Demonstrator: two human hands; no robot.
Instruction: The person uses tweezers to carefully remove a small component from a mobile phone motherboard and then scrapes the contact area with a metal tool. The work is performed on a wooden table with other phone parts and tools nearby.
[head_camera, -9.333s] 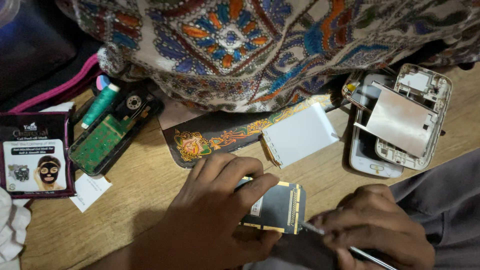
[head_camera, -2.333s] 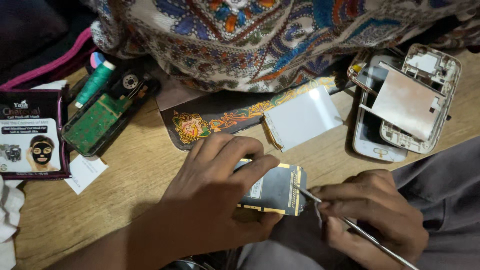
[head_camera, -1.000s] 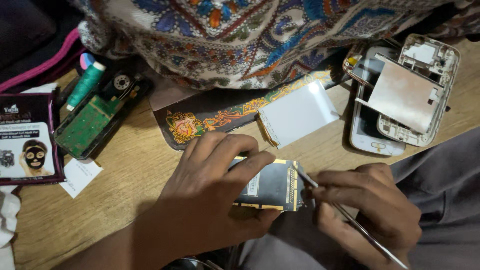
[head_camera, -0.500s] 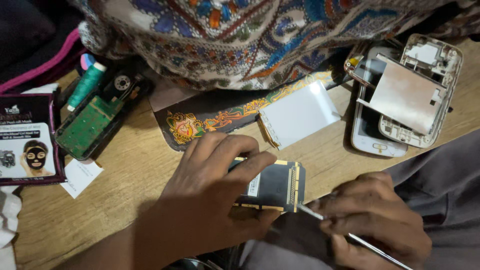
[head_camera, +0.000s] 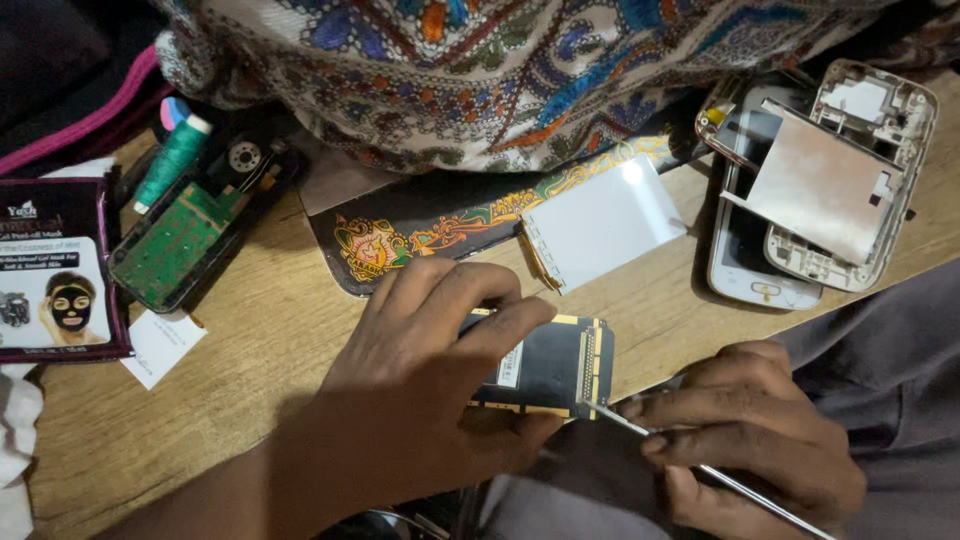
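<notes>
The left hand (head_camera: 420, 400) has its grip closed on a small dark board (head_camera: 550, 365), thumb under the near edge and fingers curled over the top, holding it low in the middle of the frame, just above the lap rather than flat on the worktop (head_camera: 250, 340). The right hand (head_camera: 750, 440), lower right, pinches a thin metal probe (head_camera: 640, 432) between thumb and fingertips; the probe's tip sits at the board's lower right corner, beside the gold connector strip. I cannot tell whether the tip is under anything or only touching.

As I judge it, the teardown is well along. The board is out of its shell, and loose parts lie around: a white panel (head_camera: 600, 220) just above the board, a white phone (head_camera: 745, 250) with a bare frame (head_camera: 850, 170) and metal plate leaning on it at upper right, and a green circuit board (head_camera: 175, 240) in a black casing at upper left. What remains seems to be fine work on this one board; nothing here looks reassembled.

A dark sachet (head_camera: 55, 270) lies at the left edge, patterned cloth (head_camera: 500, 70) across the top.
</notes>
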